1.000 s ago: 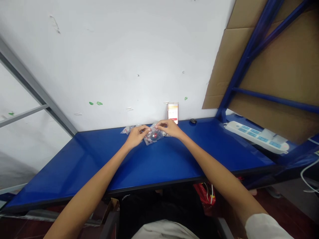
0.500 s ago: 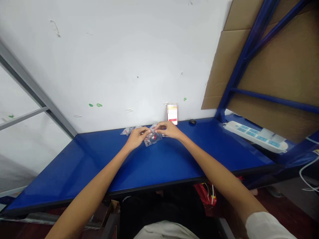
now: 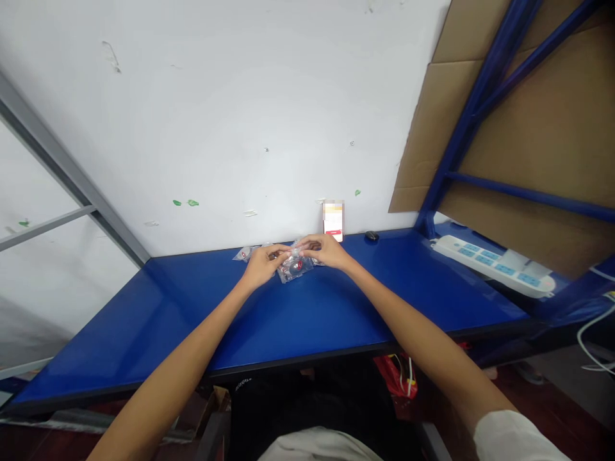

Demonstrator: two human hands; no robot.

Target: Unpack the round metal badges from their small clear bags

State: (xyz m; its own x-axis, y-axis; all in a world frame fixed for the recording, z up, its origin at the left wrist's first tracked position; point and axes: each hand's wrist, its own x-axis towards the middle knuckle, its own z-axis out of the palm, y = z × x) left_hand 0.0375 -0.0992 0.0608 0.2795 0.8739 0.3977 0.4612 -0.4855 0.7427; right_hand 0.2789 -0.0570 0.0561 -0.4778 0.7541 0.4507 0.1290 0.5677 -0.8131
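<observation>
A clear plastic bag (image 3: 294, 269) with something red and dark inside hangs down in front of my fingers, near the back of the blue table. My left hand (image 3: 263, 264) pinches the bag's upper left edge between thumb and fingers. On the opposite side my right hand (image 3: 325, 250) grips the top edge in the same way. Just left of my left hand lies another clear bag (image 3: 244, 253) with a small red mark. More clear plastic shows behind both hands, partly hidden by them. What the bags contain is too small to make out.
A lit phone (image 3: 333, 221) leans against the white wall behind my right hand. To its right sits a black computer mouse (image 3: 371, 236). A white power strip (image 3: 494, 264) lies beyond the blue frame post at the right. The blue table (image 3: 307, 320) ends close to my body.
Both hands stay in almost the same place on the bag. My right fingers have shifted slightly at its top edge. The whole view has moved a little.
</observation>
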